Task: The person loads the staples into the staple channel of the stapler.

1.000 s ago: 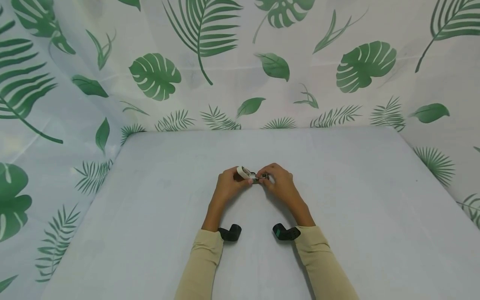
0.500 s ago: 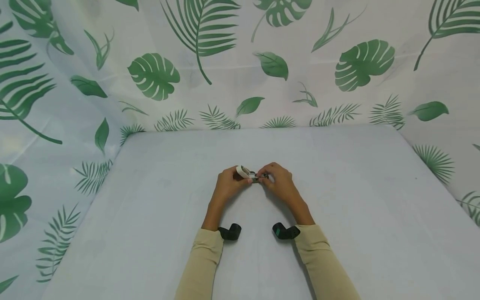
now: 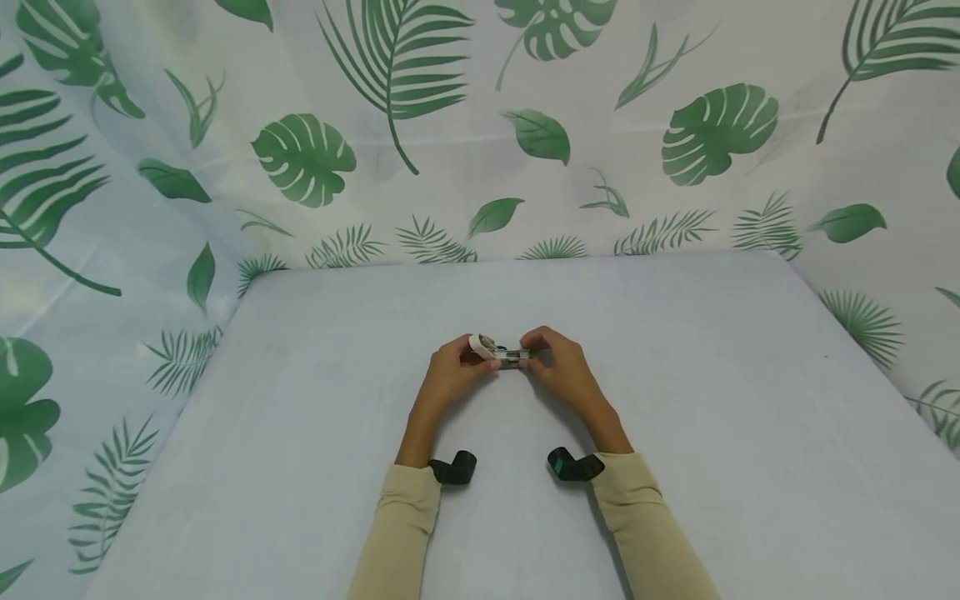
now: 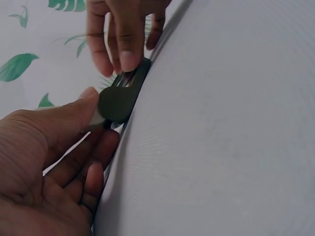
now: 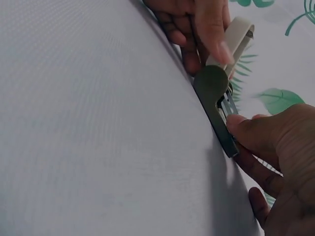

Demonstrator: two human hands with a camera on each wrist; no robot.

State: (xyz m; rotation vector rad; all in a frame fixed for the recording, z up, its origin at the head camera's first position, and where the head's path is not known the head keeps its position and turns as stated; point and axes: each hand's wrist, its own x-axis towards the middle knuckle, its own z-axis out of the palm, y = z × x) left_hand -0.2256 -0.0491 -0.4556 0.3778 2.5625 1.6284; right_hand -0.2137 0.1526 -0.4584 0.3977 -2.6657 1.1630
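Observation:
A small stapler (image 3: 513,358) lies between both hands, its cream top arm (image 5: 241,34) swung up from the dark green base (image 4: 114,104). My left hand (image 3: 448,373) grips the hinge end, with the thumb beside the round part of the base and fingers behind it. At the other end, my right hand (image 3: 564,367) pinches the tip of the stapler between thumb and fingers. The metal magazine (image 5: 229,104) shows between the two hands, partly hidden by the right thumb in the right wrist view.
A white-covered table (image 3: 315,433) stretches out around the hands. Behind it hangs a white cloth (image 3: 450,75) printed with green leaves. Dark wrist cameras (image 3: 454,468) sit at the cuffs of the beige sleeves (image 3: 401,525).
My right fingers have drawn slightly right along the magazine, so more of its metal shows. The small dark metal part seen between them earlier is no longer visible there. The left hand keeps its grip.

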